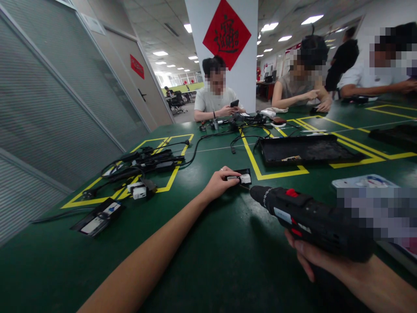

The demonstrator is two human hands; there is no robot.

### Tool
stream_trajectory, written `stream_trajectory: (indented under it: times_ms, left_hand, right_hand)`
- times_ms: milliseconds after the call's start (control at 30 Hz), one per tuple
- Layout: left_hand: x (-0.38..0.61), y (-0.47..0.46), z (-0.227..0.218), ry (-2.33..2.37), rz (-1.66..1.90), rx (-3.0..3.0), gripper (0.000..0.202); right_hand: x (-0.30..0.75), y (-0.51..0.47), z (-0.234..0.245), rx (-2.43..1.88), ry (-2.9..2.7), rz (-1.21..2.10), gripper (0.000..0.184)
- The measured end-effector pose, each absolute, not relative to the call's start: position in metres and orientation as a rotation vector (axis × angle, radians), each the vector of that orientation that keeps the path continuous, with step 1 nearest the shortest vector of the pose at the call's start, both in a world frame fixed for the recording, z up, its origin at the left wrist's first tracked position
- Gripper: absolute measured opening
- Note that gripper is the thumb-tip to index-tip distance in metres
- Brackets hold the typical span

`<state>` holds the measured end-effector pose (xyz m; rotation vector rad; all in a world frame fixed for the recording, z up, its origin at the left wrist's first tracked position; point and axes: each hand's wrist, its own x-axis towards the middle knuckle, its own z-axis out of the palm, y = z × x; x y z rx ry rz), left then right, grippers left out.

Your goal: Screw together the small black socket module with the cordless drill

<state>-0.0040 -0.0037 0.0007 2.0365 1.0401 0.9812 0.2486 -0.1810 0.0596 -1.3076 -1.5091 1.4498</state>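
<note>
My right hand is wrapped round the grip of a black cordless drill with red switches. The drill points left, and its thin bit reaches the near edge of a small black case with a white label. Whether the bit touches the case I cannot tell. With fingers closed on the case's left side, my left hand holds it on the green table. The case's underside is hidden.
Tangled black cables and adapters lie at left, near another labelled black piece. A black tray lies at right, beyond a clear-lidded box. Across the table, a person holds a phone; two others sit farther right.
</note>
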Motion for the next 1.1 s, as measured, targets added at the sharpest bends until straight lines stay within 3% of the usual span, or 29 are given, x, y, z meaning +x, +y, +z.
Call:
stream_trajectory:
  times_ms: [200,467,633,733,933,1100]
  left_hand:
    - [-0.004,-0.003,0.0,1.051,0.981,2.035,0.025]
    - [-0.004,-0.005,0.003,1.028,0.972,2.027,0.026]
    - [-0.004,-0.006,0.004,1.054,0.973,2.018,0.025]
    - [-0.003,-0.007,0.005,1.072,0.97,2.024,0.025]
    - [-0.002,-0.007,0.006,1.092,0.976,2.042,0.023]
    - [-0.001,-0.009,0.008,1.109,0.951,2.039,0.023]
  right_hand:
    - [0.247,-0.183,0.068,-1.364,-1.539,1.458,0.017]
    - [0.239,-0.176,0.04,-1.517,-1.424,1.402,0.029]
    - [0.241,-0.177,0.038,-1.62,-1.385,1.398,0.02]
    - [0.246,-0.176,0.043,-1.507,-1.485,1.452,0.017]
    - [0.249,-0.174,0.039,-1.418,-1.489,1.509,0.029]
    - [0.25,-0.179,0.047,-1.336,-1.524,1.516,0.017]
